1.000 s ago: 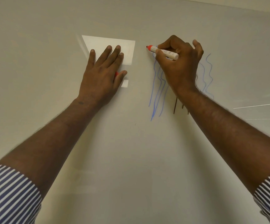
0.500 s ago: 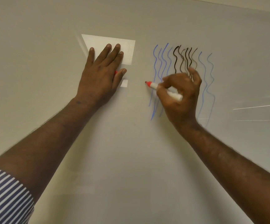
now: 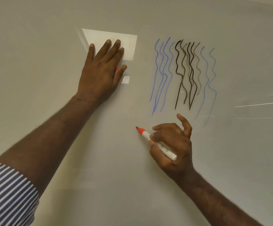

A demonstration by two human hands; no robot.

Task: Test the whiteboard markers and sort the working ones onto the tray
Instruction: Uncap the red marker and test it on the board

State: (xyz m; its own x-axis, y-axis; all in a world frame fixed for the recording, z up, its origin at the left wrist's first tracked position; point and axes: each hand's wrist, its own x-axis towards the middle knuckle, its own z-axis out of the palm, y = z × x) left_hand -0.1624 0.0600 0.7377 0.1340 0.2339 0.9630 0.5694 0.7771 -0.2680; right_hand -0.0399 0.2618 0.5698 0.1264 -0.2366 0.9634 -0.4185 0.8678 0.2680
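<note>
A smooth, glossy grey whiteboard (image 3: 67, 38) fills the view. The left hand (image 3: 100, 70) lies flat against it near the upper middle, fingers straight, with a small red piece (image 3: 116, 69) (possibly a marker cap) showing under the thumb. Lower right, the right hand (image 3: 171, 145) grips a white cylindrical marker (image 3: 155, 142) with a red tip, below wavy blue lines (image 3: 161, 74) and black lines (image 3: 186, 74).

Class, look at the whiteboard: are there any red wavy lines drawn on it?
No. The whiteboard shows only blue lines and black lines; none are red.
</note>
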